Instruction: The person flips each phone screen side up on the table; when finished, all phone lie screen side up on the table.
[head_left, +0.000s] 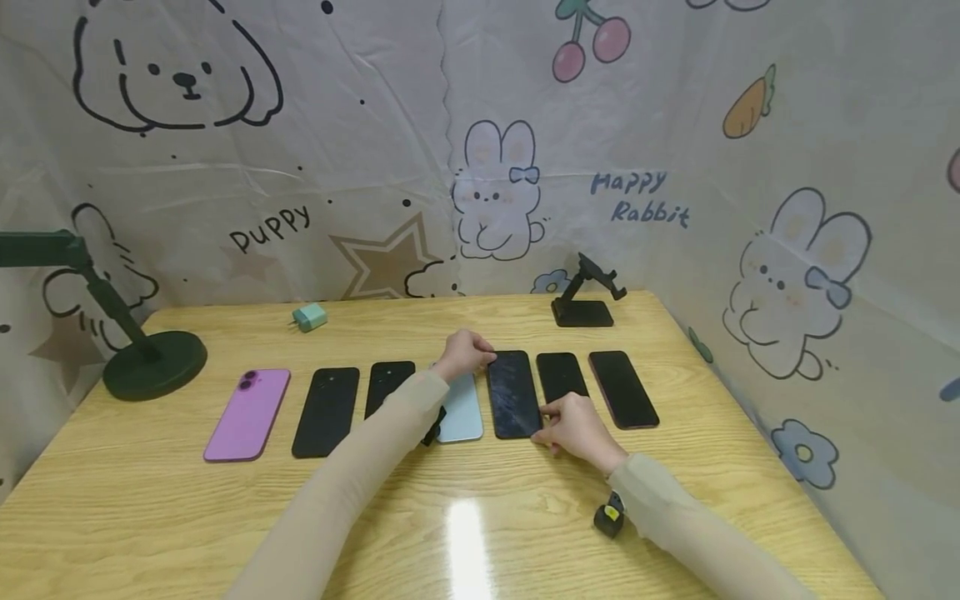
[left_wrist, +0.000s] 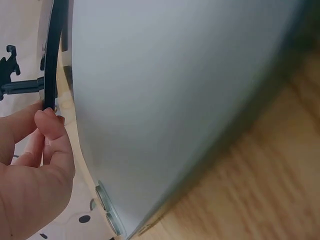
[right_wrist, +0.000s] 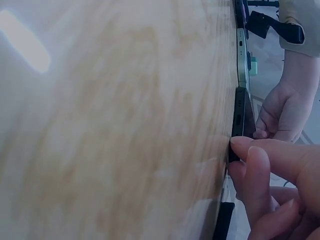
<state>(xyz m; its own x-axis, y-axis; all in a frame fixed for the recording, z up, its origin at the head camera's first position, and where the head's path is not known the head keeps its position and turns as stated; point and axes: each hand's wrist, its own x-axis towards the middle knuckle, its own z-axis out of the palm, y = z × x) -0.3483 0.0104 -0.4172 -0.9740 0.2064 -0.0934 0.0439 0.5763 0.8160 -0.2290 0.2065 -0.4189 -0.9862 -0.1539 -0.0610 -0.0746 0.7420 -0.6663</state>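
A dark smartphone (head_left: 514, 395) with a bluish sheen lies face to the ceiling in a row of phones on the wooden table. At its far left corner my left hand (head_left: 463, 355) pinches the edge; the left wrist view shows thumb and fingertips on the phone's thin dark side (left_wrist: 52, 60). My right hand (head_left: 576, 425) grips the near right corner, and in the right wrist view its fingers (right_wrist: 245, 143) meet the lower end. Just left sits a light blue phone (head_left: 461, 408), partly under my left wrist. Two black phones lie to the right, the nearer one (head_left: 561, 375) partly behind my right hand.
Farther left are two black phones, one (head_left: 326, 412) bare and one (head_left: 388, 383) partly behind my sleeve, and a pink phone (head_left: 247, 415). A green lamp (head_left: 155, 364), a mint charger plug (head_left: 309, 317) and a black phone stand (head_left: 582, 312) stand farther back. Printed cloth hangs behind.
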